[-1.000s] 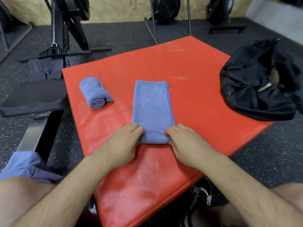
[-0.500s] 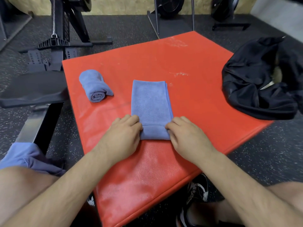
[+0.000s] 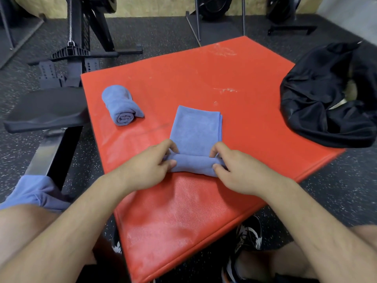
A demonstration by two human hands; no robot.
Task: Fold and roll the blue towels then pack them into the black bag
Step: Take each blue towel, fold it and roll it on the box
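The folded blue towel [image 3: 195, 129] lies in the middle of the red counter [image 3: 204, 68]. Its near end is rolled into a soft tube. The left hand [image 3: 149, 166] and right hand [image 3: 238, 170] pinch the tube's ends, which partly hide their fingertips. A fuzzy rolled towel [image 3: 120, 105] sits to the left. The crumpled black bag [image 3: 326, 103] lies to the right, cut off by the frame edge.

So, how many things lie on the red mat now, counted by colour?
Blue: 2, the rolled towel and the half-rolled towel.
Black: 1, the bag, partly over the edge.
Total on the red mat: 3.
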